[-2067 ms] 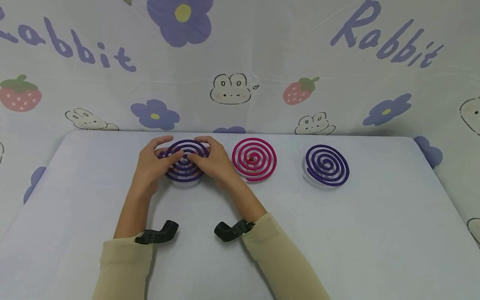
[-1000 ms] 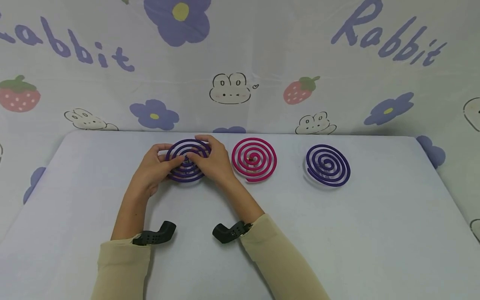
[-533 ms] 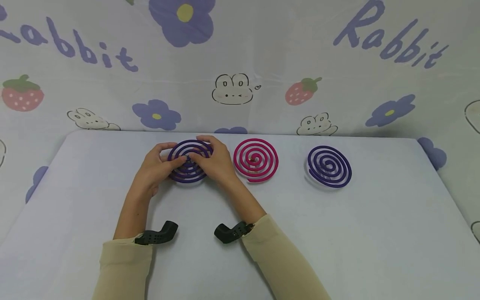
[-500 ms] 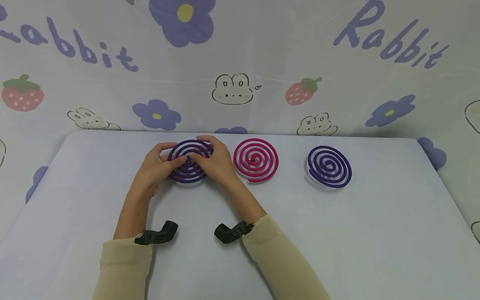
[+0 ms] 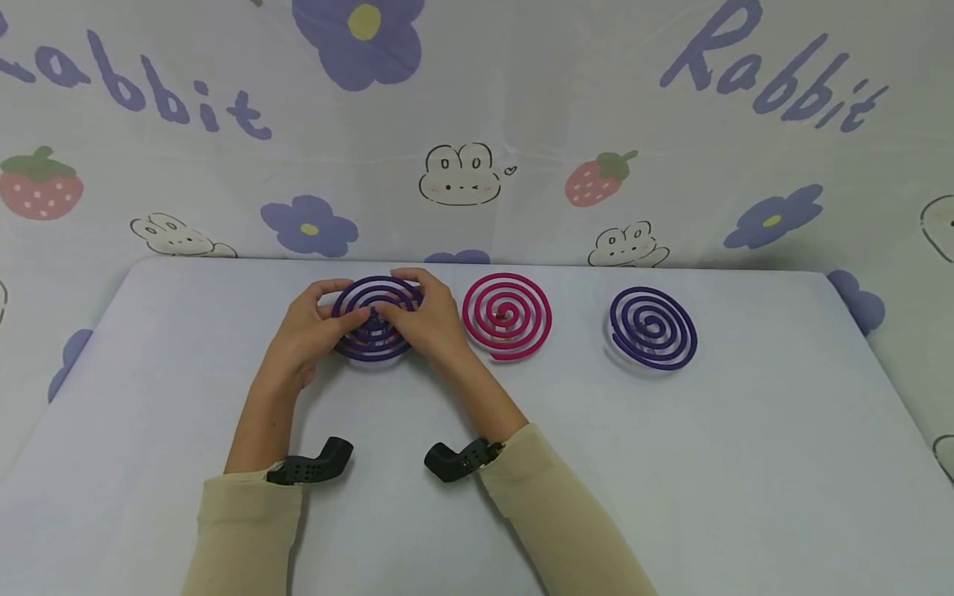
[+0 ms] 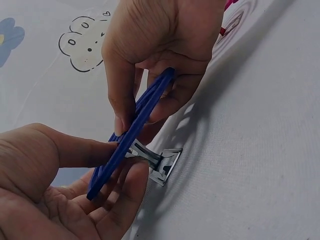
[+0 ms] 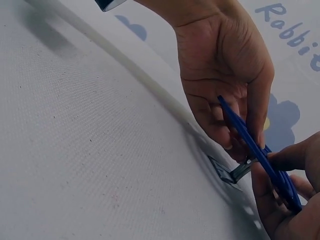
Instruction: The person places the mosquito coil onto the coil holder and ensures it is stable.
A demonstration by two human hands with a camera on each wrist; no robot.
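Both hands are at a dark purple mosquito coil (image 5: 376,359), which looks blue in the wrist views and tilts toward the head camera. My left hand (image 5: 307,329) grips its left side, thumb on the face near the centre and fingers behind. On the right side, my right hand (image 5: 435,321) pinches it the same way, so the two thumb tips nearly meet. Behind the coil, a thin metal stand (image 6: 167,165) sits with its flat base on the white cloth, its bent arm rising to the coil's centre. Fingers partly hide where coil and arm meet.
A pink mosquito coil (image 5: 507,354) stands tilted just right of my right hand. Farther right is another purple mosquito coil (image 5: 652,327), also raised off the white table (image 5: 745,463). A printed rabbit-and-flower cloth (image 5: 507,108) hangs behind the table's back edge.
My left fingers, stretched higher round the coil's top left two seconds ago, have come down to its side. The held coil has shifted slightly right; since then both hands stay nearly still.
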